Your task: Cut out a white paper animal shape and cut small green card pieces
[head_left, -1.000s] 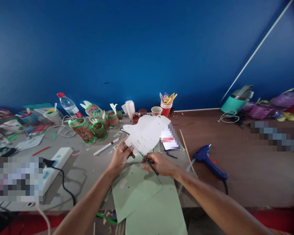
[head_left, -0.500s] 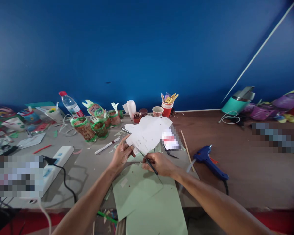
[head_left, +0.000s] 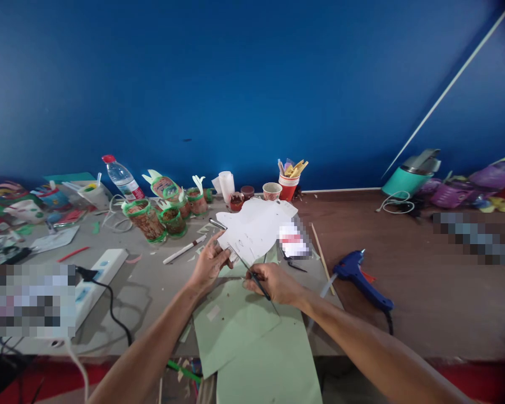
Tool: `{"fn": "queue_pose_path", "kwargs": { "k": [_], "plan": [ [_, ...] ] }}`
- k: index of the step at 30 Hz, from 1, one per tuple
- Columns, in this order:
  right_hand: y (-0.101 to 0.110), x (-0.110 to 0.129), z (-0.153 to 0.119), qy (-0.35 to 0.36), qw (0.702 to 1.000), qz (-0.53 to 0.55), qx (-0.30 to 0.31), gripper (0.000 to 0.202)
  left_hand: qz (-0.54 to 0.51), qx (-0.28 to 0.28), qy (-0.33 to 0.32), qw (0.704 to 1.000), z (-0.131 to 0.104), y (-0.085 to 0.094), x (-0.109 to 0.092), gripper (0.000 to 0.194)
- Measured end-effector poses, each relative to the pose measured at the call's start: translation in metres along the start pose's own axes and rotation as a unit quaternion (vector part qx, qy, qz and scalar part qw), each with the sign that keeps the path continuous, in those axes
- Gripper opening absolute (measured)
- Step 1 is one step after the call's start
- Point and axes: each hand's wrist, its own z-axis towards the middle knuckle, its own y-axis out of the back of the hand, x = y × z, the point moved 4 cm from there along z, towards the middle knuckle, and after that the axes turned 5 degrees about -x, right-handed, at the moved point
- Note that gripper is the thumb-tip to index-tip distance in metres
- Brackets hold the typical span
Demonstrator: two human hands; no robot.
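Note:
My left hand (head_left: 210,265) pinches the lower left edge of a white paper sheet (head_left: 255,224) with small marks on it. In my right hand (head_left: 273,282) is a slim dark tool (head_left: 261,286), thin at both ends. Its far end reaches up to the paper's lower edge beside my left fingers; its exact kind is hard to make out. Beneath both hands lie pale green sheets (head_left: 256,348), overhanging the table's front edge. A white pen (head_left: 184,249) rests left of my left hand. Behind that hand, a dark pointed thing (head_left: 217,224) pokes out by the paper.
A blue glue gun (head_left: 362,278) and a wooden stick (head_left: 322,255) lie to the right. Green-rimmed brown pots (head_left: 145,221), a bottle (head_left: 124,179) and a red cup of sticks (head_left: 289,186) stand behind. At left are a power strip (head_left: 103,275) and cables.
The view has shifted very slightly. Both hands, the paper and the dark tool keep almost the same positions.

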Motion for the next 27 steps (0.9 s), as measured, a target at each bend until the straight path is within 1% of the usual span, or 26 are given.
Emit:
{"fn": "queue_pose_path", "kwargs": {
  "k": [14, 21, 27],
  "plan": [
    [-0.0011, 0.0027, -0.0006, 0.019, 0.999, -0.037, -0.026, 0.028, -0.003, 0.019, 0.006, 1.0, -0.0001, -0.0011, -0.0009, 0.069],
    [0.0002, 0.0084, -0.0027, 0.036, 0.997, -0.059, -0.032, 0.029, -0.019, 0.004, -0.001, 1.0, -0.0003, -0.0012, -0.0002, 0.066],
    [0.0001, 0.0094, -0.0035, 0.028, 0.997, -0.063, -0.033, 0.028, -0.015, 0.005, 0.008, 1.0, 0.0013, 0.0009, 0.0015, 0.066]
  ]
}}
